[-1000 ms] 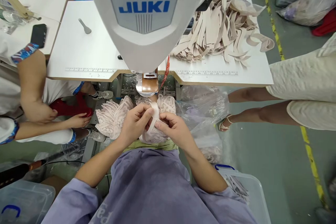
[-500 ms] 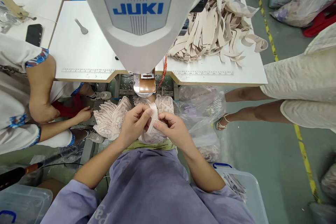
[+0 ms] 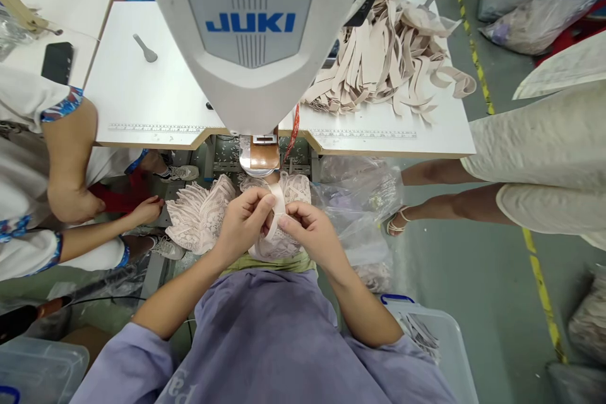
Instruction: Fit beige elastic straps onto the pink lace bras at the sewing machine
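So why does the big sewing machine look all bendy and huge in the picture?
In the head view the wide lens swells the sewing machine because it sits closest, and bows the table edges. Light is even, with soft shadows. The hands on the strap look sharp.

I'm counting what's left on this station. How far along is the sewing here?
Done: cannot tell; no finished stack shows. In hand: left hand and right hand pinch a beige strap against the lace garment, just before the JUKI machine. Left: a big heap of cut straps waits on the table.
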The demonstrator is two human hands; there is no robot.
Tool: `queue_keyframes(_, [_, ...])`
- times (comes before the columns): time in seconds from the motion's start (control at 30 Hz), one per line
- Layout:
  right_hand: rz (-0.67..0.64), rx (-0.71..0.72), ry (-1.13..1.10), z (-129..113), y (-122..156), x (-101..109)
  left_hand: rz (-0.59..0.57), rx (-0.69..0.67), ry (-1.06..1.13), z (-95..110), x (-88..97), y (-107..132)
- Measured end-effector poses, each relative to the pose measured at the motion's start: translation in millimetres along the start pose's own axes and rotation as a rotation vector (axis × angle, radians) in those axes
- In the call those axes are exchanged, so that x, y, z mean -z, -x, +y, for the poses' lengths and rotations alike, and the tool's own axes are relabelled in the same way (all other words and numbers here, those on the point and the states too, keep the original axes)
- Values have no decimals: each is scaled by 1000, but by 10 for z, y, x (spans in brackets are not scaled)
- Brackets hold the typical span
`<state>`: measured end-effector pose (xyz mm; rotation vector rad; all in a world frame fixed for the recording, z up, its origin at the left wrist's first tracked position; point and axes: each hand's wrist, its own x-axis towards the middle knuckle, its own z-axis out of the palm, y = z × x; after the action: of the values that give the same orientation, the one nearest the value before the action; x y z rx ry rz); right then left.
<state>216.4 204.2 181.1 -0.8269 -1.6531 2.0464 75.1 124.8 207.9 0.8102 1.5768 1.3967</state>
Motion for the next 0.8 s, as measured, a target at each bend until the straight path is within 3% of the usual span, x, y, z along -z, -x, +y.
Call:
queue_keyframes(0.2, [49,19,-11,19,-18,38,-59,18,27,-24,-36,-32])
queue_keyframes(0.5, [125,-8,12,-8,-54,72,-221,45,-107,-104,22,0])
queue_keyframes(0.8, [198,-42,-152,147,-164,157,-163,31,-18,-176,-7,-191])
